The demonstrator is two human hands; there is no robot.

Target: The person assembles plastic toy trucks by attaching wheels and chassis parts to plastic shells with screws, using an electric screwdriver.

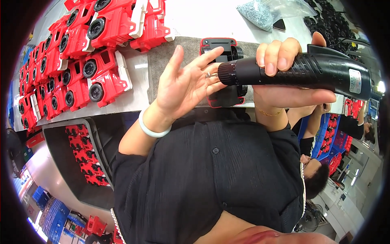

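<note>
My right hand [280, 57] is wrapped round a black electric screwdriver [241, 72], held level with its tip toward the left. My left hand [180, 83] is palm up beside that tip, fingers stretched and thumb apart. Something small and metallic [209, 75] shows between the tip and the left fingers; whether it is a screw or the bit I cannot tell. Beneath both hands, a red and black toy vehicle [222, 99] lies underside up on a grey mat [162, 61]. The screwdriver and left fingers cover its middle.
Red toy vehicle bodies with black wheels [106, 30] stand in rows at the left. A clear bag of small screws [258, 14] lies at the back, near a heap of black parts [331, 20]. A dark bin [61, 162] with more red toys stands lower left. Another person [317, 175] sits at right.
</note>
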